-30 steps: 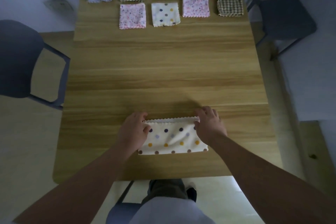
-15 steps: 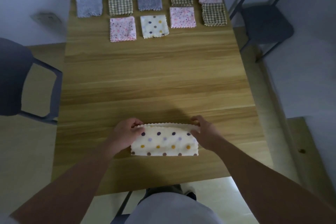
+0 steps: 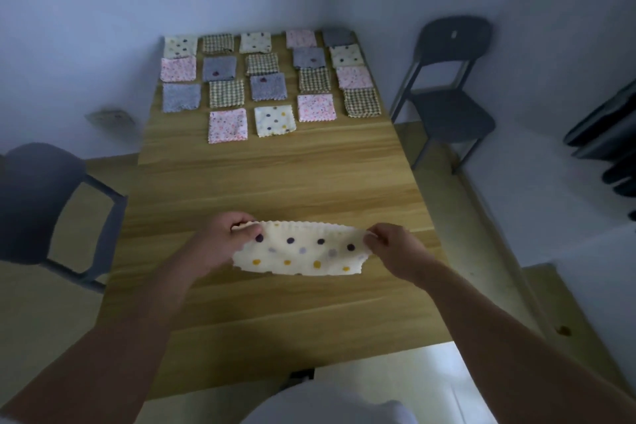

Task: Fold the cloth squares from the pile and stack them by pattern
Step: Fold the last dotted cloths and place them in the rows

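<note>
A cream cloth with purple and yellow dots, folded in half into a strip, hangs a little above the wooden table. My left hand pinches its upper left corner. Its upper right corner is pinched by my right hand. At the far end of the table lie several folded squares in rows: a pink floral one, a cream dotted one, a checked one and a grey one among them.
A dark chair stands at the table's left side. Another dark chair stands at the far right. Walls close in behind the table. Dark flat objects lean at the right edge.
Both hands have lifted the folded dotted cloth off the table by its upper corners. The head has tilted up, so the far rows of squares and the walls come into view.
</note>
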Demonstrator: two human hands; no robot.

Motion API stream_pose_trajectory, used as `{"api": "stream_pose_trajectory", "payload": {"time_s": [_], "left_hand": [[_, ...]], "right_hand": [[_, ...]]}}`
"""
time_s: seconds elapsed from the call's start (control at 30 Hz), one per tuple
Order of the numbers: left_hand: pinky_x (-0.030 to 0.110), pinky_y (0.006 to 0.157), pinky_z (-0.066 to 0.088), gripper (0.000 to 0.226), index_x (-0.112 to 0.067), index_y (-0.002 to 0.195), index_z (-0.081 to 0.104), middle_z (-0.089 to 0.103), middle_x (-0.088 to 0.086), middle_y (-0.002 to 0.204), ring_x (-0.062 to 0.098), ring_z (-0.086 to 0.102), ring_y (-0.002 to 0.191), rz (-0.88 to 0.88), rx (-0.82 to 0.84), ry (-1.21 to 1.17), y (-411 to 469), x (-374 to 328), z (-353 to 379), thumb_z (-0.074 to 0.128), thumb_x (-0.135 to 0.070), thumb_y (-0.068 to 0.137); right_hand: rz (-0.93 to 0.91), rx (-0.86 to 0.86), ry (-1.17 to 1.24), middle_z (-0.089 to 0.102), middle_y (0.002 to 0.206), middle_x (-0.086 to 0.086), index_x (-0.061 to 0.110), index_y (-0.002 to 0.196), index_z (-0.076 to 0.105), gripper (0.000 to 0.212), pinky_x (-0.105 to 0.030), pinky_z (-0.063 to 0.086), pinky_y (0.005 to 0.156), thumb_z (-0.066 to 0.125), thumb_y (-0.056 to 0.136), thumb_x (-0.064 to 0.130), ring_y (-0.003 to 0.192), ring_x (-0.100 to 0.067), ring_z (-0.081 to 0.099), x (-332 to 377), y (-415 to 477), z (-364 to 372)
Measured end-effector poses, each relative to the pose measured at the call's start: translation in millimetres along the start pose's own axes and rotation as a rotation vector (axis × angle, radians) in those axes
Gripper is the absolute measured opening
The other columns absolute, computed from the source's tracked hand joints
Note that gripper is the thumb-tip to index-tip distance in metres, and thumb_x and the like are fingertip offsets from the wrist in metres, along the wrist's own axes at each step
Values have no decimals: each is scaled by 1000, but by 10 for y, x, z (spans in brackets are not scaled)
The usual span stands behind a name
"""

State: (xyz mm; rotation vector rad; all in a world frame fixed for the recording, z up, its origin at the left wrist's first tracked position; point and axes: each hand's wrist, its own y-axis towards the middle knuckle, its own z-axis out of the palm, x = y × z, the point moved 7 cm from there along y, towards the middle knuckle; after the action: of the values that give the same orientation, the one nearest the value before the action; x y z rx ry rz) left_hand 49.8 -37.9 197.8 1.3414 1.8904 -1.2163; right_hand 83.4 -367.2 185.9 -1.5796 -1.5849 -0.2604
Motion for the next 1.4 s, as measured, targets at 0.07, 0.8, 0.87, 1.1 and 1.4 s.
{"api": "stream_pose_trajectory", "payload": {"time_s": [0.07, 0.8, 0.87, 1.1, 1.4], "left_hand": [[33, 71, 50, 12, -22, 83, 76, 73, -13, 76, 18, 60, 78, 16, -8, -121, -111, -278, -28, 73, -28, 93], [45, 68, 62, 32, 2, 122, 65, 75, 20, 100, 35, 72, 87, -483, 126, -708, -530, -262, 528, 64, -5, 91], [43, 58, 62, 30, 5, 120, 64, 76, 21, 95, 33, 75, 77, -528, 129, -695, -581, -135, 575, 66, -4, 91], [57, 88, 58, 28, -16, 116, 66, 76, 10, 107, 31, 74, 96, -235, -33, -428, -474, -99, 513, 71, -30, 93], [30, 54, 36, 35, -17, 76, 58, 60, 0, 68, 18, 56, 63, 136, -389, 1, -416, -790, 272, 59, -43, 99]], "right_hand": [[-22, -53, 239, 64, 75, 4, 22, 86, 70, 13, -32, 46, 68, 61, 97, 23, 72, -16, 56, 122, -121, -232], [423, -69, 896, 76, 96, -18, -6, 109, 69, 27, -49, 61, 74, 77, 87, 7, 91, -36, 72, -77, -539, -85], [442, -82, 919, 76, 96, -18, -3, 108, 69, 26, -45, 60, 66, 78, 86, 7, 90, -35, 73, -162, -518, 4], [75, -430, 432, 65, 83, -4, 18, 94, 64, 18, -29, 44, 59, 56, 101, 32, 71, -16, 56, 29, -577, -280], [-25, -634, 325, 58, 74, 5, 13, 88, 57, 26, -31, 38, 59, 49, 105, 33, 67, -14, 53, 264, -545, -679]]}}
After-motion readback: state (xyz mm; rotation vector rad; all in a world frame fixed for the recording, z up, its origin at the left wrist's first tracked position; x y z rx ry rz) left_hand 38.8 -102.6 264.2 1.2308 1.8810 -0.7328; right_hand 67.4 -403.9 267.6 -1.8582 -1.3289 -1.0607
